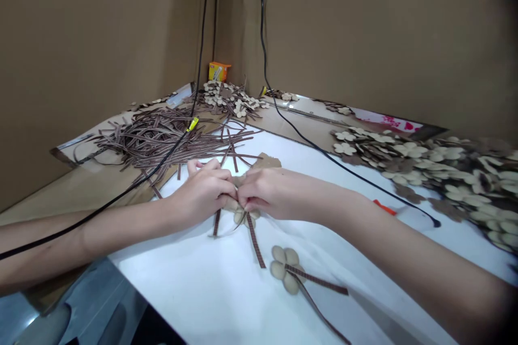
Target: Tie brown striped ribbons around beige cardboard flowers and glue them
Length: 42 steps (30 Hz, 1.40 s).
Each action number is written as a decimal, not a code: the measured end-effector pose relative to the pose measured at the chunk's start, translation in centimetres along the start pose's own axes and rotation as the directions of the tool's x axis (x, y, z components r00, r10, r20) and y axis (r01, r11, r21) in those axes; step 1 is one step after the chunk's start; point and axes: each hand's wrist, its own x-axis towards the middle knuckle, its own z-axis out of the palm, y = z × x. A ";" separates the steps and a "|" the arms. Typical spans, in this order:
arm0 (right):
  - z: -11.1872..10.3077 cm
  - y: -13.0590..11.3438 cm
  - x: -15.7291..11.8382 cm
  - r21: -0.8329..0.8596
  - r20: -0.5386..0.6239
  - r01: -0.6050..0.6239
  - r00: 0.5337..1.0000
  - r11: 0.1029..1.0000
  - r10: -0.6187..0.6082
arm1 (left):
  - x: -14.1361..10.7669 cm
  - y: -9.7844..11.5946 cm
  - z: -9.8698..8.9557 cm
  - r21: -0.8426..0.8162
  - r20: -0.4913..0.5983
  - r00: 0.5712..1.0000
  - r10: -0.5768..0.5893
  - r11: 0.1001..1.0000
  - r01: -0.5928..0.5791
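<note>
My left hand [206, 191] and my right hand [261, 191] meet over the white work surface, their fingertips pinched close together. Between them is a beige fabric flower [242, 218], mostly covered by my fingers. My left thumb and finger grip its beige edge. At my right fingertips, a brown stitched ribbon strip [256, 239] comes out and hangs toward me. Another short strip [217, 222] shows below my left hand. Nearer to me lies a padded beige flower [291, 256] with two ribbon tails. A brown flat piece [267, 161] lies just behind my right hand.
Many loose brown ribbon strips [149, 137] are heaped at the left. Flower cut-outs [445, 167] spread along the right, with more at the back near an orange-yellow box [218, 71]. Black cables [299, 134] cross the area. A small orange object [384, 207] lies beyond my right forearm.
</note>
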 end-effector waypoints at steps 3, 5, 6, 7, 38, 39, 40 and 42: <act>0.2 0.2 0.0 0.010 0.003 0.009 1.000 1.000 -0.009 | -0.1 0.0 0.0 0.009 -0.029 1.000 -0.009 1.000 0.009; 0.3 0.2 0.1 0.009 0.000 0.002 1.000 1.000 -0.002 | -0.1 0.1 -0.2 0.038 -0.039 0.999 -0.001 0.999 0.003; 0.3 0.2 0.1 0.006 -0.002 -0.004 1.000 1.000 0.004 | 0.0 0.2 -0.5 0.053 -0.036 0.999 -0.005 0.999 0.007; 0.3 0.1 0.1 0.003 -0.002 -0.008 1.000 1.000 0.008 | 0.0 0.4 -0.8 0.067 -0.022 1.000 -0.013 0.998 0.015; -0.5 -2.4 0.6 -0.342 0.031 -0.078 0.995 0.937 0.095 | -2.7 4.2 -3.4 0.108 0.086 0.996 0.014 0.994 -0.024; -0.4 -2.4 0.6 -0.362 0.022 -0.082 0.995 0.928 0.096 | -2.7 4.0 -3.5 0.109 0.079 0.994 0.072 0.991 -0.080; -0.4 -2.5 0.6 -0.382 0.011 -0.087 0.995 0.920 0.098 | -2.7 3.7 -3.4 0.097 0.091 0.987 0.131 0.985 -0.140; -0.2 -2.7 0.6 -0.415 -0.015 -0.098 0.995 0.904 0.101 | -2.5 3.0 -3.1 0.059 0.143 0.960 0.242 0.966 -0.252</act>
